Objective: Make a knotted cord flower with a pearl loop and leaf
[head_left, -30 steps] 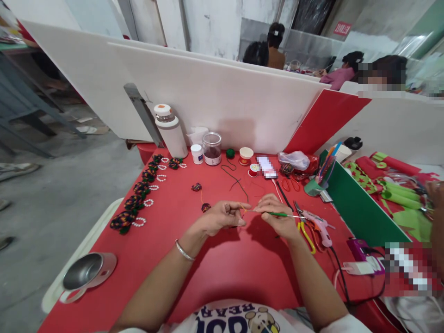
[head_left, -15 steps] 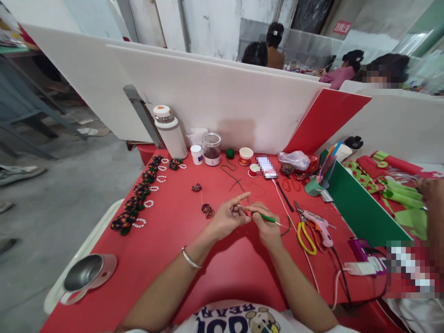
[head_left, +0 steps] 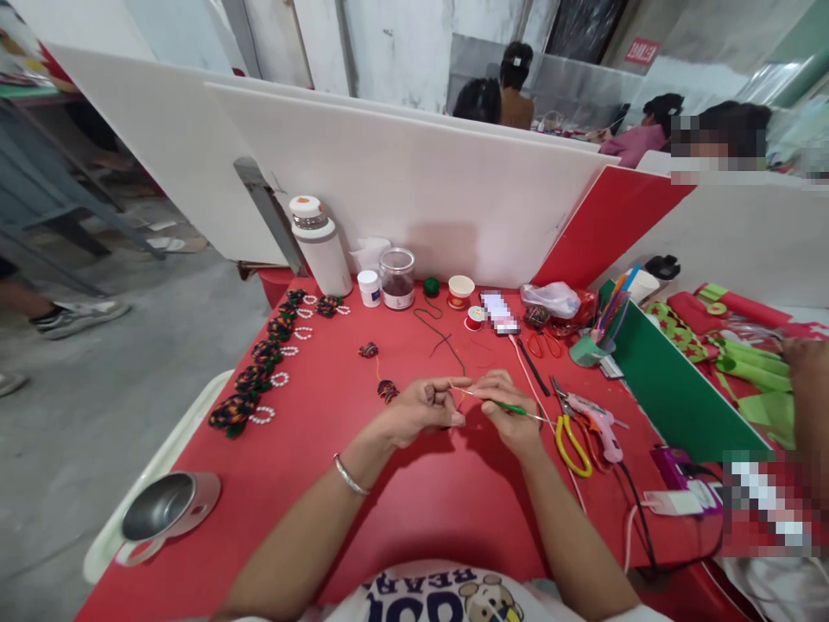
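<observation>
Both my hands meet over the middle of the red table (head_left: 401, 510). My right hand (head_left: 511, 415) pinches a thin green-handled crochet hook (head_left: 511, 408) that points left toward my left hand. My left hand (head_left: 424, 406) has its fingers curled and pinched on a thin thread running to a small multicoloured crocheted piece (head_left: 388, 390) just to its left. A second small crocheted piece (head_left: 369, 350) lies further back on the same thread.
A row of crocheted flowers with pearl rings (head_left: 259, 380) lines the left edge. A white flask (head_left: 320, 246), jars (head_left: 396, 278) and thread spools stand at the back. Yellow-handled pliers (head_left: 573, 436), a pink glue gun (head_left: 599, 423) and cables lie right. A steel cup (head_left: 159, 510) sits front left. Another person's hand (head_left: 806, 363) is at far right.
My hands drew together half a second ago, then parted slightly; the hook now lies flatter. The crocheted piece shifted with the thread. A walker's foot has appeared at far left.
</observation>
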Available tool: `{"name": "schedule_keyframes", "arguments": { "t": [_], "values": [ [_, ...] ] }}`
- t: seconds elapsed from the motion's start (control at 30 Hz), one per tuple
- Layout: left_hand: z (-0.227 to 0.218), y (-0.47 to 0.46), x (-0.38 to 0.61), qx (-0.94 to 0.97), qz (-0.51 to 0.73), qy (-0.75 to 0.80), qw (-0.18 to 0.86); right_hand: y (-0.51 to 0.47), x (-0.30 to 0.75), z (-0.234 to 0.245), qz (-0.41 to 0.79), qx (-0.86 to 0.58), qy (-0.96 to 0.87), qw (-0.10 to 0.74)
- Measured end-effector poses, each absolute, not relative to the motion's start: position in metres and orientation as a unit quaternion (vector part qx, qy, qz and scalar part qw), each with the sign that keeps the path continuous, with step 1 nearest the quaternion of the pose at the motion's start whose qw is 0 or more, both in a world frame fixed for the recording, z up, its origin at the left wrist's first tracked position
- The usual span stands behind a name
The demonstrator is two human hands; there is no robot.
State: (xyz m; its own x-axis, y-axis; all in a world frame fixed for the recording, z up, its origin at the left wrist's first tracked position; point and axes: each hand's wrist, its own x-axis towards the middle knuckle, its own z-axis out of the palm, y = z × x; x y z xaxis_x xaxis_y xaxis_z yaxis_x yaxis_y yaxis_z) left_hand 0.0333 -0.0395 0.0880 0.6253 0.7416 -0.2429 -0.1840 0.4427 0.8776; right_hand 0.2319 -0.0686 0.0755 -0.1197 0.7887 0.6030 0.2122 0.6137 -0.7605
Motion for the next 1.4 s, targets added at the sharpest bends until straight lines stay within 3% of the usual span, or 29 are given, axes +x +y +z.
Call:
{"name": "schedule_keyframes", "arguments": {
  "t": [0.33, 0.63, 0.73, 0.87, 1.0, 1.17, 1.4],
  "values": [
    [0.090, -0.033, 0.023, 0.461, 0.260, 0.301, 0.793, -0.064, 0.266, 0.103, 0.363, -0.347, -0.722, 0.476],
    [0.091, -0.040, 0.038, 0.474, 0.307, 0.327, 0.758, -0.067, 0.227, 0.057, 0.499, -0.317, -0.506, 0.627],
    [0.088, -0.047, 0.051, 0.492, 0.357, 0.358, 0.709, -0.074, 0.207, 0.050, 0.435, -0.375, -0.488, 0.657],
    [0.083, -0.054, 0.063, 0.499, 0.417, 0.397, 0.648, -0.083, 0.197, 0.057, 0.227, -0.463, -0.591, 0.620],
    [0.082, -0.056, 0.064, 0.451, 0.425, 0.370, 0.692, -0.085, 0.200, 0.065, 0.084, -0.455, -0.652, 0.601],
    [0.086, -0.050, 0.046, 0.418, 0.332, 0.312, 0.786, -0.078, 0.214, 0.069, 0.177, -0.400, -0.668, 0.602],
    [0.089, -0.041, 0.026, 0.437, 0.261, 0.294, 0.809, -0.068, 0.254, 0.089, 0.311, -0.364, -0.721, 0.501]
  ]
}}
